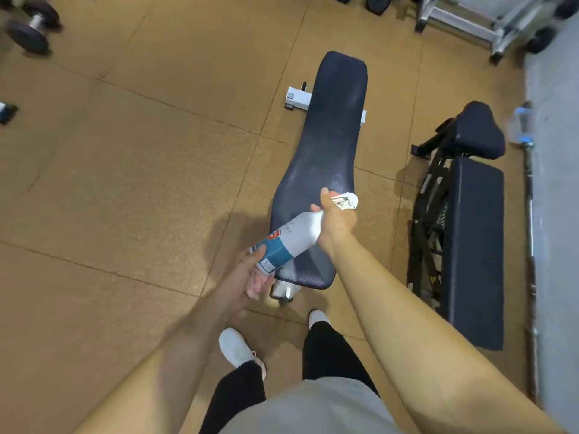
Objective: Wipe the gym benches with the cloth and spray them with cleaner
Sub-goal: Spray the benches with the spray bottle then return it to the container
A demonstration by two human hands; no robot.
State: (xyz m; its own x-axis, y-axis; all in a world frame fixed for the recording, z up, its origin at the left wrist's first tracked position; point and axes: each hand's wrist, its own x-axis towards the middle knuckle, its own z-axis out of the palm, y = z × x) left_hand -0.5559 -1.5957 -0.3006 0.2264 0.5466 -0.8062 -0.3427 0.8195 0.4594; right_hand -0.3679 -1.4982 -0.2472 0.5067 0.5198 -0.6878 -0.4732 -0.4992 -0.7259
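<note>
The right hand (336, 219) grips the spray bottle's (291, 238) neck above the flat bench (332, 120); the left hand (250, 274) cups its base.

One bench (329, 126) sat mid-floor, second bench (476, 245) off to its right, dumbbells (31, 29) far left behind.

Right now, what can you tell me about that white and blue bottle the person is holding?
The white plastic spray bottle with a teal-blue label has a red mark near the label's top. It lies tilted above the near end of the long dark padded gym bench. The right hand grips its neck at the white trigger head, and the left hand supports its base. The small print is too blurred to read.
</note>
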